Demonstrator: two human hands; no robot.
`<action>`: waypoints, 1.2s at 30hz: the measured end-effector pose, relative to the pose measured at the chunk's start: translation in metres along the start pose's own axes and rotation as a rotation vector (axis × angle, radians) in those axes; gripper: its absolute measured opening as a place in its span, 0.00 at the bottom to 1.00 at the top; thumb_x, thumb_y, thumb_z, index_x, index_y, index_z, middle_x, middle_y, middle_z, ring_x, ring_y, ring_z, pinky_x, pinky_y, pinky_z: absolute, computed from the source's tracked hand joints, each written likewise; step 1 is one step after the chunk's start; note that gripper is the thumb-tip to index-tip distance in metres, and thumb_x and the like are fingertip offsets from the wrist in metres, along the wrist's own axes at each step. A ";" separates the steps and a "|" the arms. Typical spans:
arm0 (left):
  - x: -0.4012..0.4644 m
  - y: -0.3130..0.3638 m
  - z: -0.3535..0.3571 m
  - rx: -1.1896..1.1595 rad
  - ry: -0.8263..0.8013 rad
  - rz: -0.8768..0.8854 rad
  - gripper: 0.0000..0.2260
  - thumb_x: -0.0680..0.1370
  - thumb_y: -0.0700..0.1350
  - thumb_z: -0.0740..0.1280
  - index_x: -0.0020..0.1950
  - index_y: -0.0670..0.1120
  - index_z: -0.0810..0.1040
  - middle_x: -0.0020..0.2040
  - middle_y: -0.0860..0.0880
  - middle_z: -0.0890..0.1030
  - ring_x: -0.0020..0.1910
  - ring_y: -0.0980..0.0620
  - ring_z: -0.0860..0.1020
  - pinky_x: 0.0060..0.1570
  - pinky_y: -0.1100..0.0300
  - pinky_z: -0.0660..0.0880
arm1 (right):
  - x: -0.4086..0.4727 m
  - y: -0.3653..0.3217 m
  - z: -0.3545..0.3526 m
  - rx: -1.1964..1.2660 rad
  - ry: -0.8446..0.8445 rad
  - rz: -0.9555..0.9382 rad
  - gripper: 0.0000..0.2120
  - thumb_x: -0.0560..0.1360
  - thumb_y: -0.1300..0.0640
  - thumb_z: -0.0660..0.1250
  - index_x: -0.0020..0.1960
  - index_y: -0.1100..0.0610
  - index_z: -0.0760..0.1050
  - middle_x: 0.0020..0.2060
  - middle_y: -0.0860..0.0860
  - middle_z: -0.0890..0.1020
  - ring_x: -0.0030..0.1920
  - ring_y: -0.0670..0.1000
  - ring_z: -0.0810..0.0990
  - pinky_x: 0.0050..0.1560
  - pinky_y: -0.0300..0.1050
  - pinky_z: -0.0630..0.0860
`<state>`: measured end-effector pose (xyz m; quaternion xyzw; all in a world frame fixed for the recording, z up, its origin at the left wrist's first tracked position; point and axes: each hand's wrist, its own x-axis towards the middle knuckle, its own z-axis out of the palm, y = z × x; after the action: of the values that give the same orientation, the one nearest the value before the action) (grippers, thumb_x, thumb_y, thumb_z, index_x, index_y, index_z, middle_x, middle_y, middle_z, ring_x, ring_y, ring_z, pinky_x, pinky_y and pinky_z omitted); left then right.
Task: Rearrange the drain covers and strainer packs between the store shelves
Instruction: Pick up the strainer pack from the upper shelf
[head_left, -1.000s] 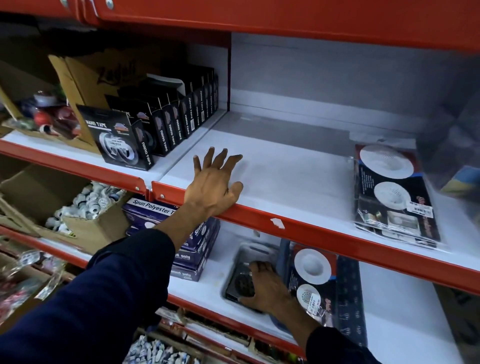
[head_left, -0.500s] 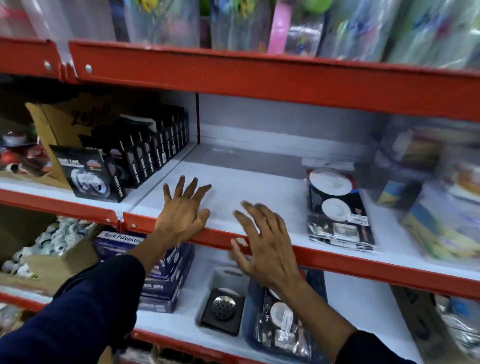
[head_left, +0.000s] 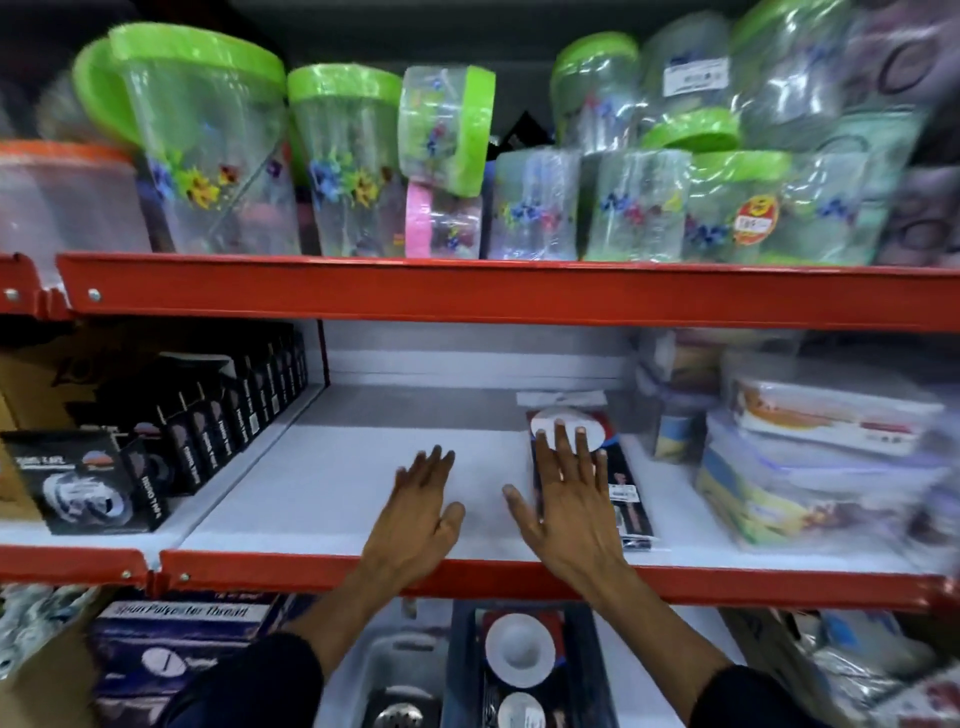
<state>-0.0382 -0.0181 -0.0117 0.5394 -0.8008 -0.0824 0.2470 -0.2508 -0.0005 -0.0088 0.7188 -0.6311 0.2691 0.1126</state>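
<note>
Your left hand (head_left: 415, 512) lies flat, empty, mid-frame; right hand (head_left: 569, 499) spread flat on one strainer pack (head_left: 621, 486), not gripping. Second pack (head_left: 519, 660) bottom centre. Box (head_left: 176, 623) reads "Spun Polyester Thread".

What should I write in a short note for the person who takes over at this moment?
Left hand: open, flat on the white middle shelf, holding nothing.
Right hand: open, fingers over the clear-wrapped strainer pack with white discs on that shelf.
Lower shelf: dark blue tray with more white-disc packs, and a metal drain cover beside it.
Done: one pack is up. Left: the rest below.
</note>
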 end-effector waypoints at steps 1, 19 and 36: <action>0.005 0.012 0.006 -0.070 -0.021 -0.006 0.30 0.81 0.52 0.54 0.81 0.45 0.50 0.82 0.44 0.53 0.81 0.46 0.52 0.81 0.51 0.48 | 0.000 0.010 -0.003 0.026 -0.006 0.061 0.39 0.79 0.32 0.47 0.81 0.54 0.45 0.81 0.54 0.45 0.81 0.58 0.40 0.80 0.57 0.39; 0.050 0.090 0.025 -0.928 0.101 -0.435 0.15 0.75 0.32 0.70 0.61 0.35 0.77 0.48 0.42 0.85 0.51 0.45 0.84 0.56 0.54 0.80 | 0.002 0.095 -0.061 0.867 0.084 0.585 0.06 0.78 0.60 0.67 0.51 0.56 0.82 0.46 0.54 0.86 0.50 0.57 0.84 0.48 0.45 0.78; -0.090 0.048 -0.001 -0.995 -0.482 -0.573 0.19 0.62 0.36 0.80 0.50 0.40 0.79 0.43 0.40 0.86 0.38 0.45 0.85 0.39 0.50 0.85 | -0.098 0.106 -0.055 1.379 -0.949 0.627 0.17 0.65 0.64 0.75 0.53 0.56 0.80 0.46 0.57 0.86 0.46 0.54 0.85 0.56 0.57 0.82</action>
<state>-0.0506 0.0827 -0.0189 0.5192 -0.5233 -0.6281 0.2493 -0.3726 0.0917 -0.0338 0.4567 -0.4767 0.2814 -0.6964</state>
